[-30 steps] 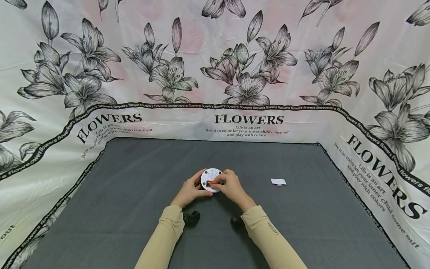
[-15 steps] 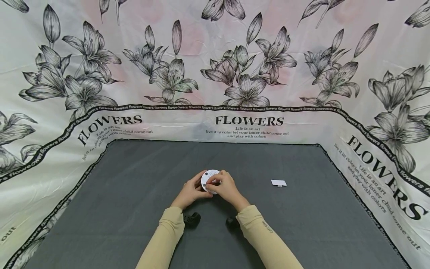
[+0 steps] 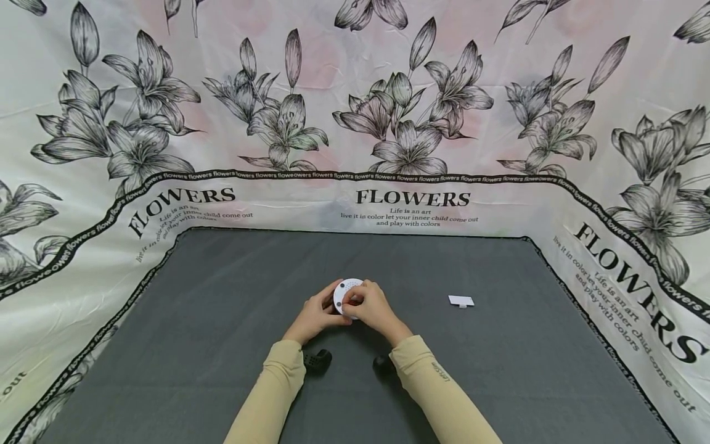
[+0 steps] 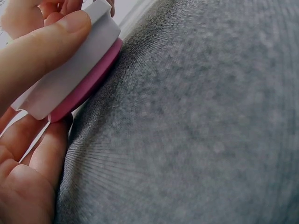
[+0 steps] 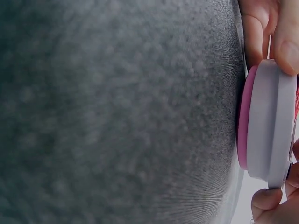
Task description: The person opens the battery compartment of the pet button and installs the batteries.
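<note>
A round white device with a pink underside (image 5: 245, 121) stands tilted between both hands, its back with small holes and dark round feet facing up. My left hand (image 3: 315, 316) grips its left rim; in the left wrist view the thumb (image 4: 56, 39) lies along the white side and the fingers are under the pink edge. My right hand (image 3: 373, 308) is curled over the battery compartment in the back, thumb and forefinger pinching at a red battery (image 5: 297, 102). Those fingers largely hide the compartment and the battery; only a red edge shows in the right wrist view.
A small white battery cover (image 3: 461, 301) with a tab lies on the grey cloth (image 3: 516, 351) to the right. Black wrist-worn devices (image 3: 318, 362) hang under both wrists. A flower-printed curtain (image 3: 410, 117) stands behind and at the sides.
My right hand has shifted slightly left across the device's back, covering the compartment where red-orange batteries showed a second ago. My left hand keeps its grip.
</note>
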The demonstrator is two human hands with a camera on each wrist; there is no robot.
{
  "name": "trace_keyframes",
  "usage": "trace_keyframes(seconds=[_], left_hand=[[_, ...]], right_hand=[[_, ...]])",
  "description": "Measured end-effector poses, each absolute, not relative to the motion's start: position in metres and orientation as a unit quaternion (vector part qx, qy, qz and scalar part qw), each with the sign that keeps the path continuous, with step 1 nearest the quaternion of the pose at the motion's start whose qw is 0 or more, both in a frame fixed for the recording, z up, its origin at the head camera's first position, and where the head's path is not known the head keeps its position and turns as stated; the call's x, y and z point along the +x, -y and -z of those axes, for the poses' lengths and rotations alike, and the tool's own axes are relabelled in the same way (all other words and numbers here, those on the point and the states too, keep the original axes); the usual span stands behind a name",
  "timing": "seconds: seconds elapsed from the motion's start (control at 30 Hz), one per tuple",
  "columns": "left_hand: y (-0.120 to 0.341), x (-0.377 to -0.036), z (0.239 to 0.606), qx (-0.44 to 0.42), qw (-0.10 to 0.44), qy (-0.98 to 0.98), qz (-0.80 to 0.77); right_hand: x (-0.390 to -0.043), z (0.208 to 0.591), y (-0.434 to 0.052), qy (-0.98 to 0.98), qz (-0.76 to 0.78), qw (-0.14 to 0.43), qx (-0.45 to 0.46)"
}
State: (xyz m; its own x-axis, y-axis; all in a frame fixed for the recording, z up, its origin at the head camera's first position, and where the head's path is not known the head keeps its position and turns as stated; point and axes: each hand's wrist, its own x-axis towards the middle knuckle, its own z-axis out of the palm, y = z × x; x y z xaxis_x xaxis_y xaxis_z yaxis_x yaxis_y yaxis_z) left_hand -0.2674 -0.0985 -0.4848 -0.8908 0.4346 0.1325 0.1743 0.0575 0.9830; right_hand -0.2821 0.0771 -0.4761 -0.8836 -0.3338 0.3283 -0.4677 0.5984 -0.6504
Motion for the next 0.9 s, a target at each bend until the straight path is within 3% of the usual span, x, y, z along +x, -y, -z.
trace_keyframes(seconds=[0.57, 0.9], left_hand=[[0.101, -0.271, 0.488, 0.224, 0.093, -0.714, -0.657], [0.099, -0.284, 0.511, 0.218, 0.096, -0.717, -0.655]], right_hand=[[-0.285, 0.467, -0.076, 0.896, -0.366, 0.079, 0.238], [-0.282, 0.469, -0.083, 0.89, -0.377, 0.081, 0.243]])
